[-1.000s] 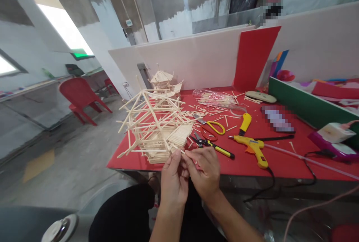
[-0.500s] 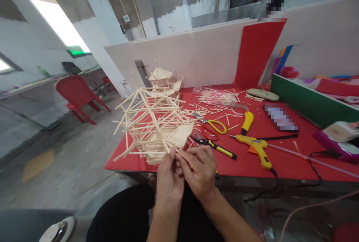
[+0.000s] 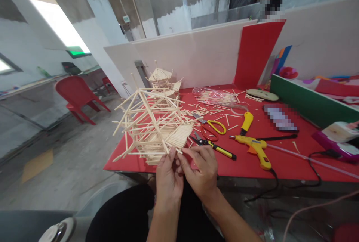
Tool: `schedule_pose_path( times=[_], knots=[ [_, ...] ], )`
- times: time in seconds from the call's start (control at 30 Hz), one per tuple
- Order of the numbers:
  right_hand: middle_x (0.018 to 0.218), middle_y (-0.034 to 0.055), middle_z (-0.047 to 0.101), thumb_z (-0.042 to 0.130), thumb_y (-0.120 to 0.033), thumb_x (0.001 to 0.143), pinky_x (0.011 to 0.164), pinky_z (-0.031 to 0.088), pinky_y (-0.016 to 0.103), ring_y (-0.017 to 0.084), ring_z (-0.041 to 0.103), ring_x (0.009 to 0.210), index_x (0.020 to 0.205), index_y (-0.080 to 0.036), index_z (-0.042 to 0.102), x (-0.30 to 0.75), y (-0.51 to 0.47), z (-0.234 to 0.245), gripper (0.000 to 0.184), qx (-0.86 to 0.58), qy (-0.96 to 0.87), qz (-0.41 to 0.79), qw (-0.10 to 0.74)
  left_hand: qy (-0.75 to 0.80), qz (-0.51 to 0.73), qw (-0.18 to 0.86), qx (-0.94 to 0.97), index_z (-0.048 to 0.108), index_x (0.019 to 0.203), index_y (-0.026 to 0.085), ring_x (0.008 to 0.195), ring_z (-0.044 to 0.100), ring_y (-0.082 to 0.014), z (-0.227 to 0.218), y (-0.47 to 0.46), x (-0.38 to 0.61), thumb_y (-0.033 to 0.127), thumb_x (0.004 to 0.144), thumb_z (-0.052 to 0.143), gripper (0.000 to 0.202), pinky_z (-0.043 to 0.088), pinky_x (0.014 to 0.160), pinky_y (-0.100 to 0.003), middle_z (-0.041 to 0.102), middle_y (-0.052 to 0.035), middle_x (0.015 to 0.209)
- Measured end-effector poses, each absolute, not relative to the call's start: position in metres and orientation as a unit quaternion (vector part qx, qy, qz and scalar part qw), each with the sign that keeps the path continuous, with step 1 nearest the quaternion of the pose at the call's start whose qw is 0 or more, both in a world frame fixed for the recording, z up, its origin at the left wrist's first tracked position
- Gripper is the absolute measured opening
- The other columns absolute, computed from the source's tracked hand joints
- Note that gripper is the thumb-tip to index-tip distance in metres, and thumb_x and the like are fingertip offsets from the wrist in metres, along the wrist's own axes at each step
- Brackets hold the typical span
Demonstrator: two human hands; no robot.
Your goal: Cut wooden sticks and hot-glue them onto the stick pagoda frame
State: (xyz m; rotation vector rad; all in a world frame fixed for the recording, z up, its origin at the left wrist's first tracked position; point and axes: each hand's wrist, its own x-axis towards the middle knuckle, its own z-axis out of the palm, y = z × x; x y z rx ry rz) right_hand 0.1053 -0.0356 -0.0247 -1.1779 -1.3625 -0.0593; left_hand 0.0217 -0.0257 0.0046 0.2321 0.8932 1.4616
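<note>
A pavilion-like model of thin pale wooden sticks stands at the table's near left, with an open roof frame and one panel of sticks laid side by side. At its near corner, my left hand pinches the end of a wooden stick. My right hand meets it from the right, thumb and curled index finger at the same stick end. The fingers hide most of what lies between them. Just beyond my right hand are yellow-and-black cutters and scissors with a red and a yellow handle.
A yellow glue gun with its cord lies to the right, near a yellow-handled knife. Loose sticks and a plastic bag of sticks lie behind. A smaller finished-looking stick pavilion stands at the back by a white partition.
My right thumb and index finger have spread slightly, and more of the stick's end shows between the hands. My left hand stays at the corner; the model has hardly moved.
</note>
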Motion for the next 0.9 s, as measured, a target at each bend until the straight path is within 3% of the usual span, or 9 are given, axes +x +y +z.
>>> schedule_pose_path(
  times=[0.9],
  knots=[
    [0.079,0.004,0.066,0.063,-0.017,0.083,0.074,0.047,0.034,0.017,0.058,0.077,0.092,-0.022,0.069,0.1033,-0.0344,-0.0239,0.011,-0.518,-0.6,-0.022,0.609,0.394,0.66,0.628,0.117,0.055,0.066,0.015,0.045,0.045,-0.0037,0.0036,-0.025,0.0269,0.022,0.056,0.086,0.034,0.033,0.041,-0.013,0.05,0.0062,0.052]
  ],
)
